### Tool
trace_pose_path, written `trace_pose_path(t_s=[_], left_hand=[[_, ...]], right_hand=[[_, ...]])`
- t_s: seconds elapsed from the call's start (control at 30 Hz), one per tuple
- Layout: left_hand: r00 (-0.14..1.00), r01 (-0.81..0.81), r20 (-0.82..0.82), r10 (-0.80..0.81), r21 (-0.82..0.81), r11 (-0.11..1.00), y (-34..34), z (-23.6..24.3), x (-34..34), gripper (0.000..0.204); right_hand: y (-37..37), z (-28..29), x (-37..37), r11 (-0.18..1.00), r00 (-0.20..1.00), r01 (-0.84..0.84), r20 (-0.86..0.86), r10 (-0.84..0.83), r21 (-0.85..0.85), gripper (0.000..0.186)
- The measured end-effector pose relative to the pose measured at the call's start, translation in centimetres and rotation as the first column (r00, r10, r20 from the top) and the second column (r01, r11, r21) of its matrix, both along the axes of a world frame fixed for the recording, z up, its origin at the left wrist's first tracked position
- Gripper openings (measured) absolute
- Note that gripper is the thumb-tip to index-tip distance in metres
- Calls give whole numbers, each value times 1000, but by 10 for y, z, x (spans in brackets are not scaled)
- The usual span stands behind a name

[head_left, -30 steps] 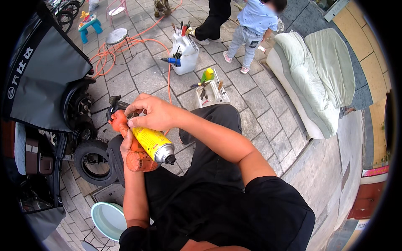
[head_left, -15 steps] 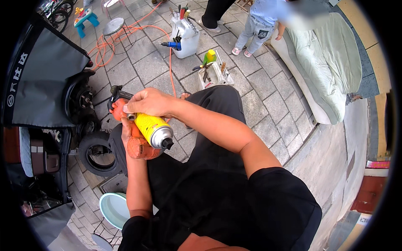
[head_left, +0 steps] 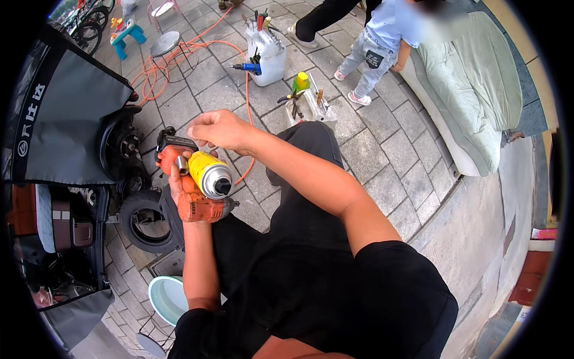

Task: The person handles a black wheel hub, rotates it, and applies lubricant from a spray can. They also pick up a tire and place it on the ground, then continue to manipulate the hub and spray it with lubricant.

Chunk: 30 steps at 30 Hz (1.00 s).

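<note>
My left hand (head_left: 176,184) is closed around an orange cordless impact wrench (head_left: 196,206), its battery end pointing away from me. A yellow spray can (head_left: 201,164) with a silver top and black nozzle lies against the wrench in the same grip, nozzle toward me. Beside the can, a short metal socket (head_left: 181,164) sits at my left fingers. Just above the can is my right hand (head_left: 221,130), apart from it, with fingers curled together; whether anything small is between them is hidden.
A vehicle with a grey cover (head_left: 72,113) stands at left, near a loose tyre (head_left: 146,221) and a pale green basin (head_left: 167,299). Ahead are white tool containers (head_left: 269,60), an orange hose (head_left: 249,107) and a stool (head_left: 165,43). A child (head_left: 373,51) stands by a cushioned seat (head_left: 460,90).
My right hand has come off the socket and moved slightly up and away. The wrench and can have turned, bringing the nozzle end toward me. The child's legs have shifted.
</note>
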<state>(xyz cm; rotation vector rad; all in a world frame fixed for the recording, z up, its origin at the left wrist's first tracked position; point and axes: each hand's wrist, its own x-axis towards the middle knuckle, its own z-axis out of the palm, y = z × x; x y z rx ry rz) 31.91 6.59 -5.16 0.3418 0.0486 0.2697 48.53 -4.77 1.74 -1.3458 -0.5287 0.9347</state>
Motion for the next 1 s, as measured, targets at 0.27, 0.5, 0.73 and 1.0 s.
trace_pose_path(t_s=[0.27, 0.5, 0.73, 1.0], left_hand=[[957, -223, -212, 199, -100, 970, 16, 48, 4, 44], [965, -132, -252, 66, -253, 959, 35, 28, 11, 42], [935, -71, -354, -19, -239, 968, 73, 7, 60, 41], [921, 84, -344, -181, -280, 956, 88, 38, 83, 40]], right_hand=[[-132, -25, 131, 612, 662, 609, 748, -41, -505, 42], [-161, -157, 179, 235, 748, 587, 630, 208, -775, 52], [-173, -192, 211, 323, 879, 401, 260, -400, -857, 34], [-274, -206, 142, 195, 865, 488, 441, -237, -851, 57]])
